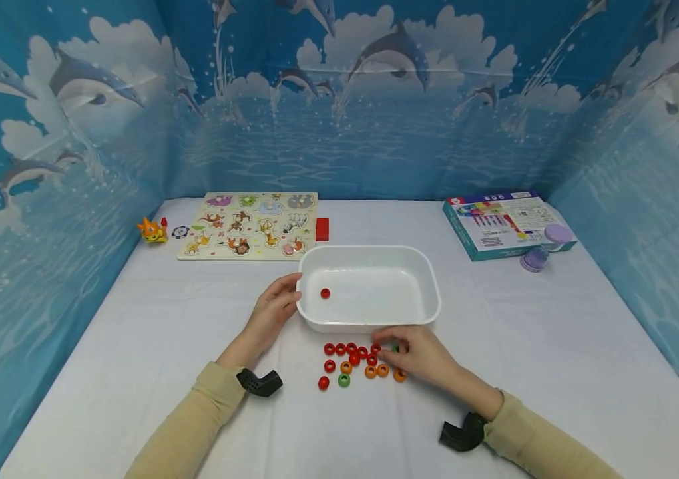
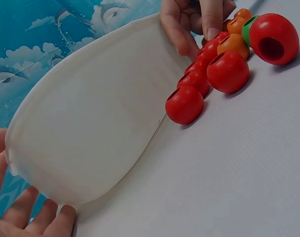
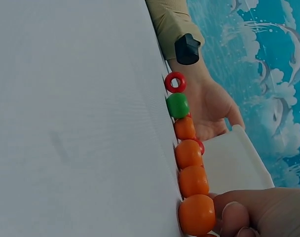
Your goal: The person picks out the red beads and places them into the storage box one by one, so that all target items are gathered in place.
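Observation:
A white plastic tray [image 1: 369, 319] stands in the middle, one red bead [image 1: 325, 293] lying inside it. My left hand [image 1: 275, 309] holds the tray's left end, fingertips curled at the rim and outer wall. My right hand [image 1: 420, 352] is at the tray's near side, its index finger and thumb around a red bead [image 1: 376, 348] on the table. Red beads [image 2: 184, 104], orange beads [image 3: 196, 215] and green beads [image 3: 178, 105] lie grouped before the tray. Part of a green bead [image 1: 396, 348] shows beneath my right hand.
Behind the tray lie an animal puzzle board [image 1: 255, 226] and a red block [image 1: 322, 229]. An orange toy figure [image 1: 152, 231] stands at the far left. At the far right are a boxed set [image 1: 504, 223] and a small purple tub [image 1: 534, 260].

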`<state>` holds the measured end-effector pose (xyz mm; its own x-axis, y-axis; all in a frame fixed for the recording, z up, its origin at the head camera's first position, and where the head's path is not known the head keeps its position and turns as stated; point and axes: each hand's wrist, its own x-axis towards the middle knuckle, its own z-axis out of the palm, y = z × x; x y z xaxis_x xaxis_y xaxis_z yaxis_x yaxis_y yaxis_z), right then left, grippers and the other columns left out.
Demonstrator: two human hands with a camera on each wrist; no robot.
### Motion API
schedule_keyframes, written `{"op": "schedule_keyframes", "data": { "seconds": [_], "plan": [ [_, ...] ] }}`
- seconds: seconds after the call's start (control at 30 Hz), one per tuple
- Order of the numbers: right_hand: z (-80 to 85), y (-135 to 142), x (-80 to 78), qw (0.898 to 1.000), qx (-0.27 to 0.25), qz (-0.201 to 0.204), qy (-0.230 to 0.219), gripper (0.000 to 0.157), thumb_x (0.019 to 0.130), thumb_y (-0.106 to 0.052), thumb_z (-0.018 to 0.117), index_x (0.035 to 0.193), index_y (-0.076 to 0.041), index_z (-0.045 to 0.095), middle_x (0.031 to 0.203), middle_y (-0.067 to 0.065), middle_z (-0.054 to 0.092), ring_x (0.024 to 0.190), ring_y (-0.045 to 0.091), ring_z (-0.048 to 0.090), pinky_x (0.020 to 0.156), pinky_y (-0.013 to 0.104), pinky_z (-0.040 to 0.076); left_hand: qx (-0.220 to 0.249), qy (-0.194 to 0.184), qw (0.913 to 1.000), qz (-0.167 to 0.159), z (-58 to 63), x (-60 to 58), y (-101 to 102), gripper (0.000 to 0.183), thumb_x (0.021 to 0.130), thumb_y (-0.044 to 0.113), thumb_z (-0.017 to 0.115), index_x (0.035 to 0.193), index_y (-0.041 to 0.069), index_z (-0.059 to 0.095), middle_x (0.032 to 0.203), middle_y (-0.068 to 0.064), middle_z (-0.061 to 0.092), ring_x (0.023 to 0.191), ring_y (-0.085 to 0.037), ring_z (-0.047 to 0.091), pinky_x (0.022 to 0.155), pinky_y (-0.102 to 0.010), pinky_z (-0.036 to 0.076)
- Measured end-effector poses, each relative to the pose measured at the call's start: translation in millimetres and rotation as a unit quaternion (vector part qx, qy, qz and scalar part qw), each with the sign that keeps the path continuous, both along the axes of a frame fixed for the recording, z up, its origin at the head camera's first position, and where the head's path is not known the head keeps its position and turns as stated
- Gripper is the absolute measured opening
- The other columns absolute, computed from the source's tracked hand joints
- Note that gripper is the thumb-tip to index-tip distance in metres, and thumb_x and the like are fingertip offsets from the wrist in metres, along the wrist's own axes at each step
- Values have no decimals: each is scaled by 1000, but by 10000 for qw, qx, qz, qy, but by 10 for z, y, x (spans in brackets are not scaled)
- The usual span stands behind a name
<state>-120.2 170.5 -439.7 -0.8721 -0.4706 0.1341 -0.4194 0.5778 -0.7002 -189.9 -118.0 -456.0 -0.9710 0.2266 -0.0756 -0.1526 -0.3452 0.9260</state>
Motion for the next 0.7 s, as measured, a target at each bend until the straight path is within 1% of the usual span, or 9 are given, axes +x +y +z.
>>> {"op": "schedule_keyframes", "data": {
  "seconds": [0.3, 0.43, 0.5, 0.57, 0.67, 0.7],
  "plan": [
    [1, -19, 27, 9999, -77, -65, 57, 20, 74, -16, 72, 93, -15, 66, 78, -10, 60, 42, 3, 43, 36, 20, 39, 28, -21, 10000, -27, -10, -1, -11, 41, 87, 5, 53, 126, 5, 45, 131, -8, 40, 116, -21, 43, 96, -30, 38],
    [58, -42, 70, 9999, -97, -86, -31, 19, 75, -17, 72, 93, -17, 66, 73, -10, 58, 43, 3, 45, 37, 20, 41, -29, -83, 10000, -9, -14, 8, -20, 40, 87, 5, 53, 127, 5, 45, 131, -7, 40, 118, -22, 41, 96, -31, 38],
    [122, -53, 91, 9999, -113, -67, -79, 18, 75, -19, 71, 92, -19, 65, 66, -9, 58, 42, 3, 46, 36, 20, 41, -50, -82, 10000, -16, -12, 11, -24, 40, 87, 5, 53, 127, 5, 44, 132, -6, 39, 118, -22, 41, 97, -31, 37],
    [221, -63, 87, 9998, -206, 10, -70, 17, 76, -19, 71, 92, -20, 65, 62, -9, 57, 42, 4, 45, 37, 20, 40, -56, -53, 10000, -31, -7, 12, -24, 40, 87, 6, 53, 127, 6, 44, 132, -6, 39, 119, -21, 40, 97, -31, 37],
    [416, -97, -2, 9986, -456, 243, 140, 16, 77, -22, 70, 92, -21, 66, 62, -10, 56, 45, 5, 46, 39, 21, 41, -40, 8, 10000, -45, 1, 8, -20, 41, 87, 6, 53, 127, 6, 44, 132, -7, 39, 119, -21, 41, 97, -30, 37],
    [491, -118, -55, 9977, -530, 337, 260, 16, 77, -22, 70, 92, -21, 66, 65, -11, 57, 47, 6, 47, 40, 21, 42, -42, 26, 10000, -48, 4, 8, -17, 41, 87, 6, 53, 127, 6, 44, 132, -7, 40, 118, -21, 41, 97, -30, 37]
  ]
}}
